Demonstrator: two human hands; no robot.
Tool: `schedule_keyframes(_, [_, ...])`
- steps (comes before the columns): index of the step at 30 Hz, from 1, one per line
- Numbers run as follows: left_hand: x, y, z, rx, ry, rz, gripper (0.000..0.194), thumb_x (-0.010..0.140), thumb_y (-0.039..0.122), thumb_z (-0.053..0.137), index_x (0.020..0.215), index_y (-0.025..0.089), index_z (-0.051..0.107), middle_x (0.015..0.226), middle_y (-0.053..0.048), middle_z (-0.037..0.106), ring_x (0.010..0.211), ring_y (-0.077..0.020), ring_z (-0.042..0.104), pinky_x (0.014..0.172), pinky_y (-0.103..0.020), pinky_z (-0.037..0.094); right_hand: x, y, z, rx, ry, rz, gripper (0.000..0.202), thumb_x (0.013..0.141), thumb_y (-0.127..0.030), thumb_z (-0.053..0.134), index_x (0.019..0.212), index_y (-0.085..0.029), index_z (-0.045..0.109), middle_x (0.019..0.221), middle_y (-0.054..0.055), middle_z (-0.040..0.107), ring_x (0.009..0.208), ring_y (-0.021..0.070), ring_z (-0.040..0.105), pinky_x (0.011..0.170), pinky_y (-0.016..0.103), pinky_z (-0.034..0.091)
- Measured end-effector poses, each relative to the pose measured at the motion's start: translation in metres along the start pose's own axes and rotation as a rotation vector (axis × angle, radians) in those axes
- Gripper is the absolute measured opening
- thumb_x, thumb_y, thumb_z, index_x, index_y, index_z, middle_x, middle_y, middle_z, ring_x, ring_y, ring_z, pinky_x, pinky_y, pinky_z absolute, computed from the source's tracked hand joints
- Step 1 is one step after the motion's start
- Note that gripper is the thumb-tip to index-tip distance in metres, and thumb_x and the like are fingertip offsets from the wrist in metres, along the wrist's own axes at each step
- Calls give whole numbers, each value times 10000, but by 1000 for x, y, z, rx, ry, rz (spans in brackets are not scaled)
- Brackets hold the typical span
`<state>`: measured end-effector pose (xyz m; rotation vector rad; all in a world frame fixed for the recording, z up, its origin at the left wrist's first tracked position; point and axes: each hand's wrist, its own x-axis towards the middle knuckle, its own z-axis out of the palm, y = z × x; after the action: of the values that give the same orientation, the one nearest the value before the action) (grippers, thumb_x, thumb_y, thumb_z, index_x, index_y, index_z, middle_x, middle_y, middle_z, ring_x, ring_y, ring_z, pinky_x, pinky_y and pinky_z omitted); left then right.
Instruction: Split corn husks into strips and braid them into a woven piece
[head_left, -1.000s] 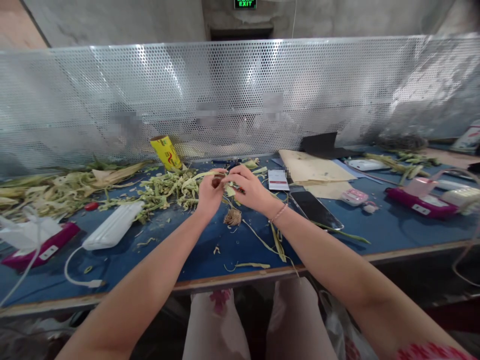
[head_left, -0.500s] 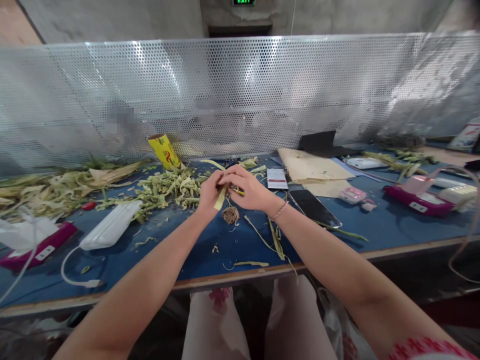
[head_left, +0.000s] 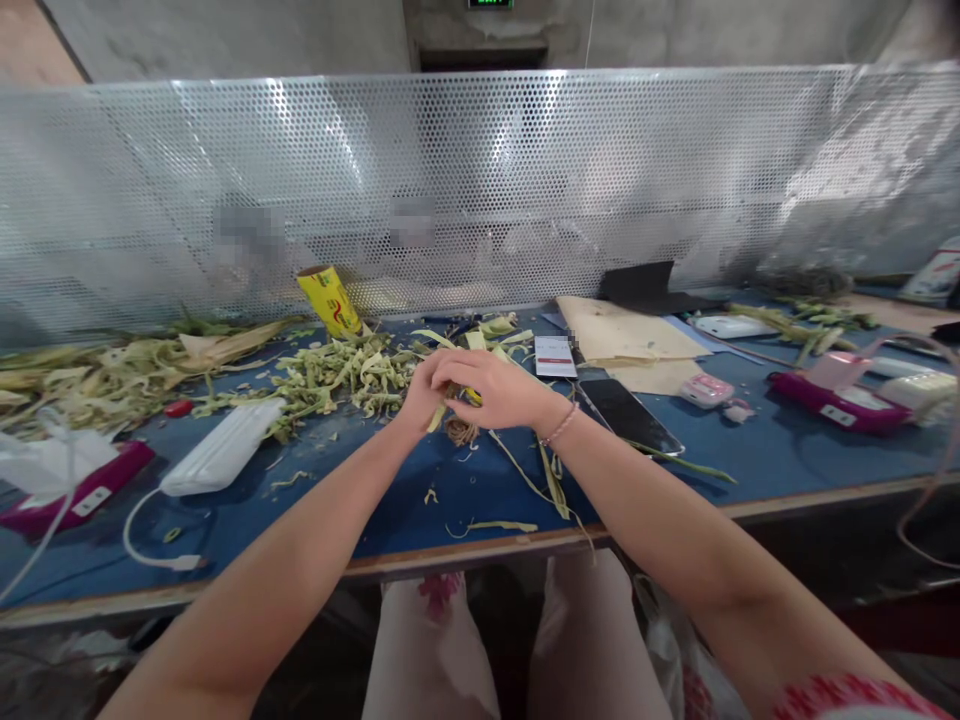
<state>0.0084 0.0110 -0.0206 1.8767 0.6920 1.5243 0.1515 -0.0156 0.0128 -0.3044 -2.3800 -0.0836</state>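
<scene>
My left hand [head_left: 422,397] and my right hand [head_left: 501,390] meet over the middle of the blue table. Their fingers are closed together on a pale green leaf strip [head_left: 436,416], whose end shows below the left fingers. The right fingers bend over the left fingertips and hide most of the grip. Under the right palm a small yellow piece [head_left: 472,395] shows; its kind is hidden. Just below the hands lies a coil of brown twine [head_left: 460,433], partly covered. A heap of twisted, knotted pale green strips [head_left: 345,375] lies left of my left hand.
A yellow tube [head_left: 330,302] leans near the perforated metal screen [head_left: 495,180]. On the left lie dried husks [head_left: 135,380], a white power bank [head_left: 223,450] and a magenta box [head_left: 86,492]. To the right are a dark phone [head_left: 631,417] and brown paper [head_left: 630,335].
My hands have lowered slightly and drawn closer together, the right fingers now covering more of the left. Less of the leaf strip and the twine coil shows.
</scene>
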Motion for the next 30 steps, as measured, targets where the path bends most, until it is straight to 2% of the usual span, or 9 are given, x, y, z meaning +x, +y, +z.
schedule_keyframes(4, [0, 6, 1, 3, 27, -61, 57, 546, 150, 573, 550, 167, 519, 589, 21, 522, 611, -121, 465, 587, -260, 407, 1, -1, 1, -14, -70, -42, 103, 755, -138, 459, 847, -172, 491, 978, 107, 527, 912, 185, 484, 789, 340, 417])
schedule_keyframes(6, [1, 13, 2, 24, 39, -83, 108, 529, 140, 573, 499, 165, 472, 534, 41, 474, 565, -103, 423, 550, -243, 383, 2, -1, 4, 35, -23, -23, 58, 785, -142, 432, 789, -177, 478, 926, 92, 518, 888, 171, 482, 781, 327, 423])
schedule_keyframes(9, [2, 22, 4, 18, 28, -84, 110, 510, 128, 569, 494, 157, 464, 528, 50, 446, 544, -82, 383, 530, -221, 344, 4, 1, 8, 159, 176, 114, 100, 814, -159, 412, 733, -188, 463, 822, 53, 519, 835, 149, 496, 773, 306, 430])
schedule_keyframes(13, [1, 26, 6, -110, 4, -238, 23, 568, 134, 507, 571, 156, 516, 503, 52, 382, 472, -62, 311, 451, -201, 257, 6, 10, 10, 374, 477, 496, 80, 803, -200, 427, 848, -194, 493, 819, 18, 542, 691, 116, 528, 665, 271, 451])
schedule_keyframes(17, [2, 26, 7, -303, 86, -359, 120, 670, 260, 516, 611, 155, 513, 583, 21, 448, 452, -54, 313, 414, -198, 205, 3, 24, 9, 479, 629, 692, 148, 731, -193, 498, 878, -189, 512, 886, 20, 574, 668, 107, 540, 642, 268, 455])
schedule_keyframes(20, [3, 27, 6, -347, 147, -375, 197, 671, 309, 580, 590, 158, 483, 573, 26, 440, 435, -46, 305, 404, -193, 179, 1, 32, 9, 482, 601, 736, 159, 682, -203, 551, 838, -180, 532, 808, 13, 588, 693, 118, 548, 639, 265, 451])
schedule_keyframes(25, [3, 29, 5, -295, 116, -354, 254, 658, 303, 619, 537, 162, 447, 481, 55, 335, 414, -43, 264, 409, -194, 158, 3, 32, 9, 486, 461, 785, 171, 639, -149, 551, 807, -145, 583, 755, 17, 593, 679, 106, 534, 634, 250, 427])
schedule_keyframes(27, [2, 29, 5, -255, 105, -349, 260, 664, 298, 615, 530, 159, 440, 490, 53, 345, 414, -40, 263, 412, -196, 154, 4, 29, 9, 590, 411, 833, 271, 617, -81, 493, 867, -136, 584, 813, 27, 608, 608, 77, 502, 563, 224, 406])
schedule_keyframes(30, [2, 30, 7, -175, 110, -350, 266, 675, 293, 606, 525, 162, 430, 469, 60, 316, 408, -42, 259, 416, -200, 157, 5, 24, 7, 794, 327, 884, 449, 570, -30, 403, 980, -144, 547, 914, 33, 617, 442, 21, 357, 413, 194, 301])
